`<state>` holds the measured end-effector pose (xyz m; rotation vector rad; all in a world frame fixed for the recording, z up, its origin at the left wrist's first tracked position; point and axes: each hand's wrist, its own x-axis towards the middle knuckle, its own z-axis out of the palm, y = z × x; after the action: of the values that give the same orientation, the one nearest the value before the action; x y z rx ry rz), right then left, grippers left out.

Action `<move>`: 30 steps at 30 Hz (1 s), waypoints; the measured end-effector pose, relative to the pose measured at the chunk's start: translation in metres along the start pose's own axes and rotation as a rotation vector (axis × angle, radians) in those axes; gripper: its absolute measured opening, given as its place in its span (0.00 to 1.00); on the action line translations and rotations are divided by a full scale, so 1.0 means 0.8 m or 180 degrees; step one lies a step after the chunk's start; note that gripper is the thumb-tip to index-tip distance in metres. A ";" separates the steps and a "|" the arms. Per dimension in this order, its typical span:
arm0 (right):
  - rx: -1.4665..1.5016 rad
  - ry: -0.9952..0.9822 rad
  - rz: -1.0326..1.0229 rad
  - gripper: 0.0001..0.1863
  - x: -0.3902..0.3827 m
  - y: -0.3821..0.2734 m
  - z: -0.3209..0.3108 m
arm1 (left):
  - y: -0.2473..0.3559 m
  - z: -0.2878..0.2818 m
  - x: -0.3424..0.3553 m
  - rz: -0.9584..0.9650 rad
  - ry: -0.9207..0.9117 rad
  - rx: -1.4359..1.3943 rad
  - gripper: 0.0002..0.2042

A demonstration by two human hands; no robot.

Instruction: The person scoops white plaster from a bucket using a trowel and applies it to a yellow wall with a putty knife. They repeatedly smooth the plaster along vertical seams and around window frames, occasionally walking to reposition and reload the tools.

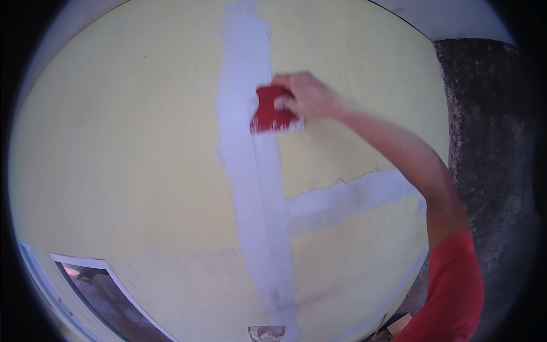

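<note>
My right hand (310,96) is raised against the yellow wall, its fingers closed on a red putty spreader (272,108). The spreader's wide lower edge, smeared with white filler, lies on or close to the upright pale band of filler (242,102); firm contact cannot be made out. The spreader covers part of the band's right side. At the lower rim shows the end of a broad, filler-smeared blade (266,333); whatever holds it is out of the picture. My left hand does not appear.
A second filler band (347,199) branches right across the yellow wall (142,142). At lower left is a white-framed window (114,290). Dark rough wall (490,131) stands on the right, pale ceiling (450,17) above. Something box-like (400,324) lies by my red sleeve.
</note>
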<state>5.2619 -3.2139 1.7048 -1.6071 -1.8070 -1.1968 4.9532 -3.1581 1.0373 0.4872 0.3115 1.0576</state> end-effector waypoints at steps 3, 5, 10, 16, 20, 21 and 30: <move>-0.0581 0.0491 0.0105 0.20 0.098 0.051 -0.077 | 0.005 0.013 -0.004 -0.0567 0.0279 -0.0557 0.11; -0.0968 0.0820 0.0090 0.23 0.128 0.074 -0.112 | 0.001 0.023 -0.008 -0.0463 0.0323 -0.0337 0.10; -0.0679 0.1486 0.0800 0.23 0.210 0.103 -0.192 | 0.018 0.031 -0.032 -0.0024 0.0611 0.0288 0.08; -0.1079 0.2351 0.0115 0.17 0.100 0.057 -0.228 | 0.002 0.052 -0.034 -0.0052 0.0559 0.0297 0.08; 0.0225 0.2124 0.0134 0.15 -0.109 0.006 -0.124 | 0.025 0.079 -0.024 -0.0139 0.0140 0.0534 0.15; 0.1028 0.2039 0.0398 0.20 -0.202 -0.005 -0.066 | 0.041 0.089 -0.015 -0.0191 -0.0125 0.0621 0.21; 0.5173 0.0206 0.4042 0.17 -0.523 -0.149 0.064 | -0.001 0.246 0.007 -0.1712 -0.1658 0.0807 0.23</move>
<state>5.2554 -3.4041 1.3102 -1.0548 -0.6881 0.6987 5.0489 -3.1988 1.2041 0.8302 0.0986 0.3456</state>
